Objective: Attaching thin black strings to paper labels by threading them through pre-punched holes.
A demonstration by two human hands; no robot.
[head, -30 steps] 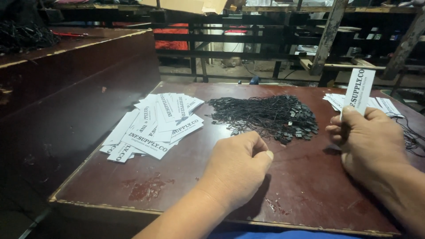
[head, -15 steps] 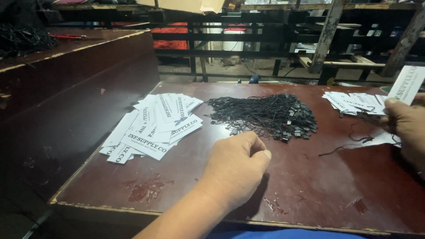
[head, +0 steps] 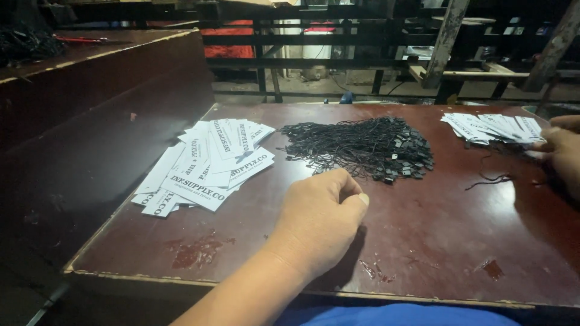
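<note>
On the dark red tabletop (head: 459,241), seen from the head camera, the left hand (head: 320,223) rests with fingers curled in, its grip narrow and holding nothing visible; just beyond its fingertips lies the heap of black strings (head: 362,148); to the left a fanned pile of white tags (head: 205,166) lies near the tabletop's edge; at the far right the right hand (head: 562,157) touches a second stack of tags (head: 492,128); its grip I cannot tell, being cut off by the frame; a loose string (head: 489,178) lies just beside it.
</note>
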